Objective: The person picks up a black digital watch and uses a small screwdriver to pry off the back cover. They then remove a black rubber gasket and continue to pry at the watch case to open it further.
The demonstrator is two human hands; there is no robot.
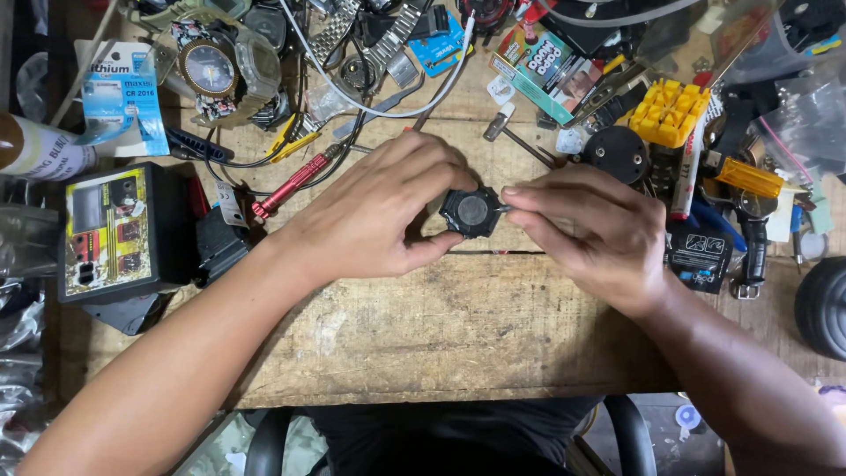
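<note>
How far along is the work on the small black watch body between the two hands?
Done: the watch case has no strap and lies back up, a round metal part showing. In hand: the left hand grips the case, and the right hand holds a thin tool tip against its edge. Left: the case is not closed or strapped; the red screwdriver lies unused on the wooden bench.

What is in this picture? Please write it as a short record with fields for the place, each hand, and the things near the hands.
Place: worn wooden workbench, seen from above
Left hand: grips the small black watch case from its left side
Right hand: pinches a thin tool at the case's right edge; the tool is mostly hidden
Near left: red screwdriver, black box, wristwatch
Near right: yellow plastic holder, round black part
</note>
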